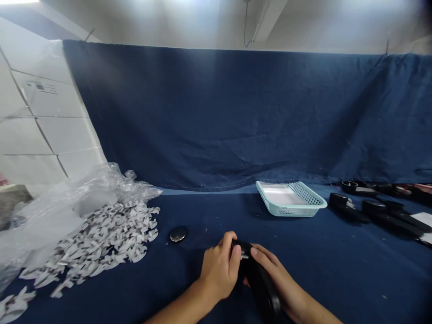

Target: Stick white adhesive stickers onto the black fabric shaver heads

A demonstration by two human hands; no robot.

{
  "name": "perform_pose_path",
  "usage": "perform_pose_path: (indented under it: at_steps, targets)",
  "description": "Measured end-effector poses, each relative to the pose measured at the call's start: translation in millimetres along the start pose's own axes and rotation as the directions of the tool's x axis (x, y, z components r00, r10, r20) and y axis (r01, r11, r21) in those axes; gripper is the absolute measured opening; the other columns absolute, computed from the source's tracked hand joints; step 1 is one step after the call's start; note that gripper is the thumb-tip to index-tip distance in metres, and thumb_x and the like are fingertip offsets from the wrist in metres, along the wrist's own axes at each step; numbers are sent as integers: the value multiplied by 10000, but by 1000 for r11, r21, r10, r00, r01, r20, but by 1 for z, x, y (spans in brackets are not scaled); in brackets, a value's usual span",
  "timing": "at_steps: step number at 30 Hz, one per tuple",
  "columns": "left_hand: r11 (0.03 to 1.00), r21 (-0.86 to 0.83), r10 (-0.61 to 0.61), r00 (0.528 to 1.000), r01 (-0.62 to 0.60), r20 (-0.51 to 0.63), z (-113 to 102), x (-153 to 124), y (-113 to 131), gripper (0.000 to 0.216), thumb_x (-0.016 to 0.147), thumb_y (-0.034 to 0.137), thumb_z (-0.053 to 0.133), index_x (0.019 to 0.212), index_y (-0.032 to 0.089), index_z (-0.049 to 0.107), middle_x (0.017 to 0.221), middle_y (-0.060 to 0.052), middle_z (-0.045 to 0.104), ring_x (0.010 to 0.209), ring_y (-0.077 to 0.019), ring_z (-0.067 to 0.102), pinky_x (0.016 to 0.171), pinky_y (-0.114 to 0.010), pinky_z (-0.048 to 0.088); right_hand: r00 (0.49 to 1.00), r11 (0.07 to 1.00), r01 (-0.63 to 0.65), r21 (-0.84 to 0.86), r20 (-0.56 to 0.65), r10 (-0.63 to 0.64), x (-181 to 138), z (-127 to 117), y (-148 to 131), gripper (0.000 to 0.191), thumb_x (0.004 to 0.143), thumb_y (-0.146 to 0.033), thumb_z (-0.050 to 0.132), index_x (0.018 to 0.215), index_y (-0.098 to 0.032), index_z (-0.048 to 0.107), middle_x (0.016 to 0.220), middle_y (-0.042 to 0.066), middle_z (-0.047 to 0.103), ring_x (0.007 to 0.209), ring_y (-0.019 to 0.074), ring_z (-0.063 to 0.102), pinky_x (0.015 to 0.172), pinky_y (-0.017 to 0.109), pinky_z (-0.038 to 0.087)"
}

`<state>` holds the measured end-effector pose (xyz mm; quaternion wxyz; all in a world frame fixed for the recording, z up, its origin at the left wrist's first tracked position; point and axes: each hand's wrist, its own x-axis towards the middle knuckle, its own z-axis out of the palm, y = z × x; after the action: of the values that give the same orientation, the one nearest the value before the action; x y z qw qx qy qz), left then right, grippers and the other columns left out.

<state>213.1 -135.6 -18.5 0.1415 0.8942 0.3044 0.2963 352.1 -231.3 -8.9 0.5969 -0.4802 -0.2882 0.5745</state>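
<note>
A long black part [259,283] lies near the front edge of the blue-covered table [337,261], gripped by both of my hands. My left hand [221,267] curls round its far end, thumb pressed on top. My right hand [276,276] cups its right side, fingers closed along it. A small round metal disc [177,234] rests on the cloth just left of my left hand. Part of the black piece is hidden under my fingers.
A heap of white curved paper pieces [101,243] and a crumpled clear plastic bag [67,207] fill the left. A light-blue mesh basket [290,199] stands behind. Several black parts [378,211] lie at the right. A blue cloth [236,117] hangs behind.
</note>
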Motion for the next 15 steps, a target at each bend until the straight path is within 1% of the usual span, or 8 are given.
perform_pose_path:
  at_steps: [3,5,9,12,15]
  targets:
    - [999,22,29,1000,-29,3,-1,0,1,238,996,296,231,1132,237,417,879,-32,704,733,-220,688,656,-310,466,998,999,44,23,36,-45,1,-1,1,392,841,-492,657,1130,-229,629,785,-22,670,662,168,644,692,316,516]
    - [998,29,46,999,-46,7,-2,0,2,240,992,298,226,1125,237,417,899,-41,704,749,-232,690,659,-324,477,997,998,59,31,47,-60,1,-2,2,369,839,-472,667,1125,-240,647,817,-18,686,664,155,633,704,311,514]
    - [995,54,89,996,-90,7,-4,0,2,262,978,311,235,1165,225,397,976,-73,701,770,-256,694,667,-357,497,996,998,51,20,76,-53,-1,-5,1,399,816,-451,699,1154,-242,663,928,6,715,734,160,652,800,319,503]
    - [991,68,117,993,-118,13,-6,0,3,264,970,306,234,1162,216,390,977,-85,699,732,-258,691,635,-359,497,992,997,75,5,99,-75,-1,-6,1,396,812,-439,705,1154,-242,665,950,14,719,751,162,649,825,327,496]
    - [987,81,137,990,-138,21,-8,0,4,257,965,298,235,1149,210,391,952,-85,697,703,-255,687,615,-356,493,992,996,88,-10,94,-87,-1,-6,1,406,807,-453,707,1163,-264,661,966,7,720,767,156,644,826,313,492]
